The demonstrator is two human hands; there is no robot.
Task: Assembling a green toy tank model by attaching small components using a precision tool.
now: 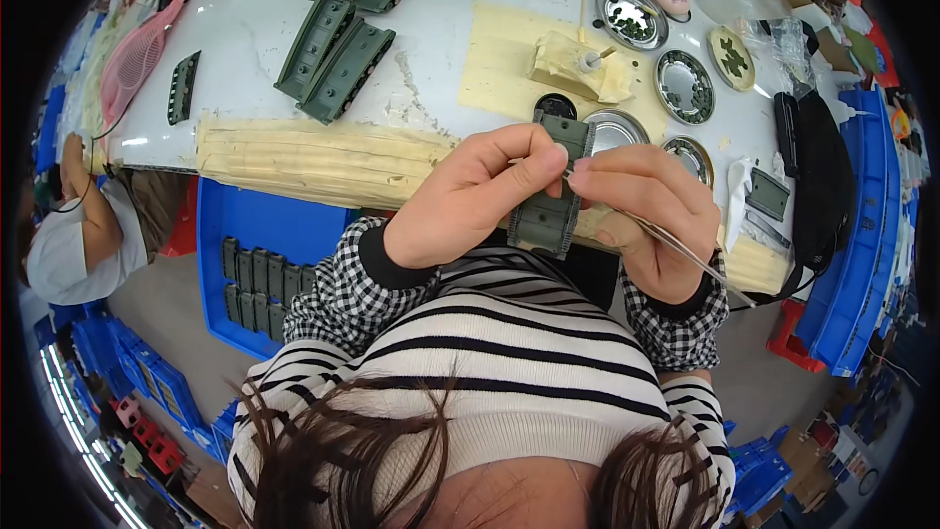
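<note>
In front of my chest, a dark green model tank hull [541,223] with tracks along its sides is tilted between my hands. My left hand [472,198] is closed on its left side, thumb and forefinger pressed near its middle. From the other side, my right hand [658,211] brings its thumb and fingertips together at the hull's right edge; any small part between them is too hidden to make out. Thin metal tweezers [701,262] lie in the same hand, sticking out toward the lower right.
Several green hulls [343,69] stand at the far left. Metal dishes [683,86] of small green parts and a tape-covered block [578,69] occupy the right. Below the tape-padded edge [313,159], a blue bin [230,216] contains dark green parts. Another person [88,225] is at far left.
</note>
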